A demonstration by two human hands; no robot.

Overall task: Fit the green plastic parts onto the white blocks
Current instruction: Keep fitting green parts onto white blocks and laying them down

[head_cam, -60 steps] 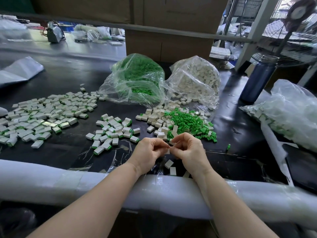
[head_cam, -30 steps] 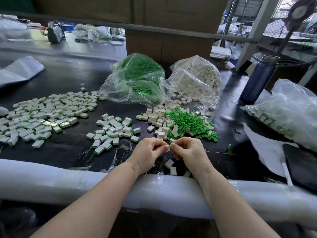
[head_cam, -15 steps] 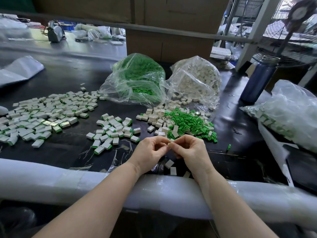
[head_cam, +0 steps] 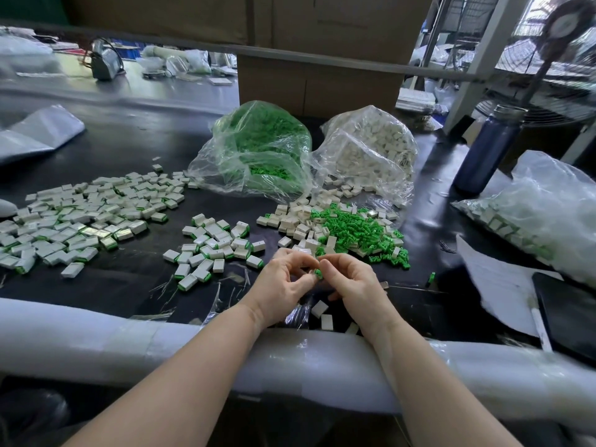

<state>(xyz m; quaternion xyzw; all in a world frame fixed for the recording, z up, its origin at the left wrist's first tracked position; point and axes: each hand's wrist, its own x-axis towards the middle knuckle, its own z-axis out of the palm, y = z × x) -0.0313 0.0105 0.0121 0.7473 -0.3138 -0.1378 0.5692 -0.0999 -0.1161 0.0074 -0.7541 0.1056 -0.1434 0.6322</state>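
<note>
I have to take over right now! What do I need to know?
Left hand and right hand: meet at the table edge, pinching a small green part; any block between the fingers is hidden.
Supplies: loose green parts with white blocks just beyond the hands; bags of each behind.
Done: fitted blocks piled to the left.
Left: finish this one, then the loose pile.

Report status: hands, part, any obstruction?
Left hand and right hand together pinching a green part. White block between fingers not clearly visible. Nothing obstructing; loose green parts just beyond.
</note>
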